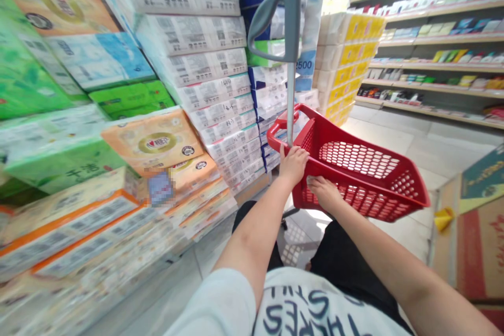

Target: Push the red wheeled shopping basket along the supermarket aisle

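A red shopping basket (362, 178) with perforated walls stands on the floor in front of me, its inside showing no goods. A metal pole with a grey handle (291, 26) rises from its near left end. My left hand (294, 164) is closed over the basket's rim beside the foot of the pole. Against the near outer wall, my right hand (323, 191) presses a small greyish cloth or wipe (310, 180) under its fingertips.
Tall stacks of packaged tissue (212, 63) rise on the left and behind the basket. Yellow-and-white packs (350, 58) stand further back. Stocked shelves (437, 42) line the back right. Cardboard boxes (478, 241) are at the right edge.
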